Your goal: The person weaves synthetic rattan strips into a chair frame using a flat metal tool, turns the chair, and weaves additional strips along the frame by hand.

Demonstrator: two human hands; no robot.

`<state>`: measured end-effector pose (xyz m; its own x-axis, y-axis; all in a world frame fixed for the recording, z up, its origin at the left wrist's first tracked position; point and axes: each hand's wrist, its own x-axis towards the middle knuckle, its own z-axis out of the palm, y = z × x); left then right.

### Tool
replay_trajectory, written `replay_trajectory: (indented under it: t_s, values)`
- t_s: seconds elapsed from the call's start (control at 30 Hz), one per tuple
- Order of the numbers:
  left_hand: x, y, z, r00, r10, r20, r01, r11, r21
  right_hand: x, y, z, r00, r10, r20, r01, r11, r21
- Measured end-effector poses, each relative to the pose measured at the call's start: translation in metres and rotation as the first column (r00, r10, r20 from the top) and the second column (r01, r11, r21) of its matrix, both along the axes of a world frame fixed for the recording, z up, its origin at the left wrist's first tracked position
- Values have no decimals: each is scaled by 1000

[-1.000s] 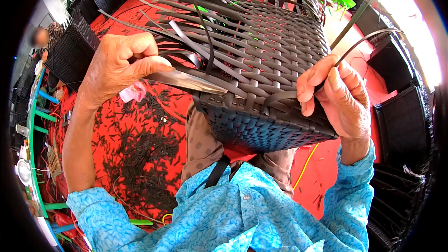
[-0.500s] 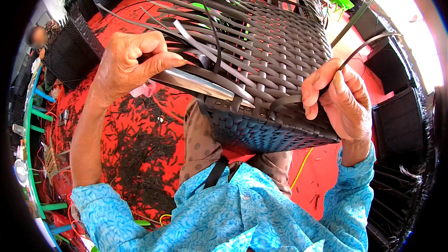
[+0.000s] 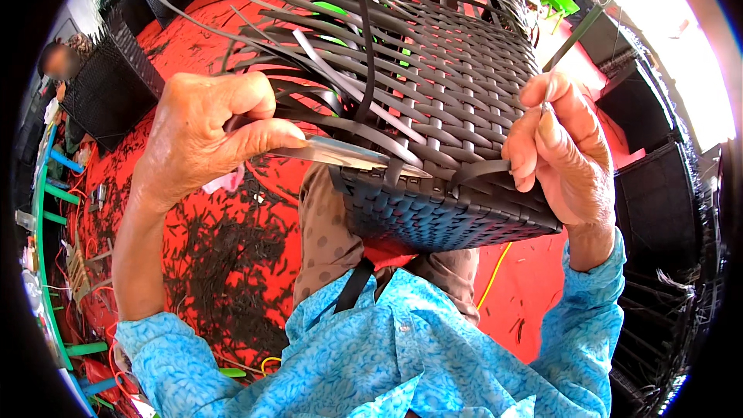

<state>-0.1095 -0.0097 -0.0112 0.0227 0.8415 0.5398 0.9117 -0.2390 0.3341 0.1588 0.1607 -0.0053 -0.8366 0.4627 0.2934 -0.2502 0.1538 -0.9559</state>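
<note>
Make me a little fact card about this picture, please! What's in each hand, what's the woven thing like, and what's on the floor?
Left hand: holds a pointed metal blade, its tip at the weave's near edge
Right hand: pinches a dark flat strip
Woven piece: dark, with loose strips sticking out
Floor: red, with dark scraps and a yellow cord
Clothes: blue patterned shirt

I log, around the weave (image 3: 433, 220): plastic-looking, smooth, satin sheen. At its near edge, strip (image 3: 484, 169), smooth, plastic-looking. At its left corner, blade (image 3: 348, 155), polished metal. Below it, shirt (image 3: 364, 348), creased cloth; trousers (image 3: 329, 220), matt cloth. Beyond it, chairs (image 3: 563, 3), glossy plastic.
</note>
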Motion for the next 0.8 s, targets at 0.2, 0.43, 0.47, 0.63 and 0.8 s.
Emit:
replay_trajectory:
  t_s: [0.2, 0.43, 0.47, 0.63, 0.8]
  values:
    - [-7, 3, -7, 998, -22, -58, 25, 998, 56, -9, -11, 30, 964, -81, 255, -10, 941, 339]
    - [-8, 7, -5, 996, -39, 76, 41, 999, -19, -12, -14, 42, 771, -178, 611, -132, 894, 428]
    - [-7, 7, -6, 997, -29, 69, 30, 999, -15, -11, -13, 42, 739, -198, 644, -150, 884, 443]
    - [-5, 6, -7, 997, -13, 71, 14, 1000, -21, 2, -17, 43, 810, -125, 573, -118, 922, 368]
    - [-4, 6, -6, 998, -5, 59, 6, 1000, -10, 13, -20, 43, 866, -91, 491, -77, 948, 310]
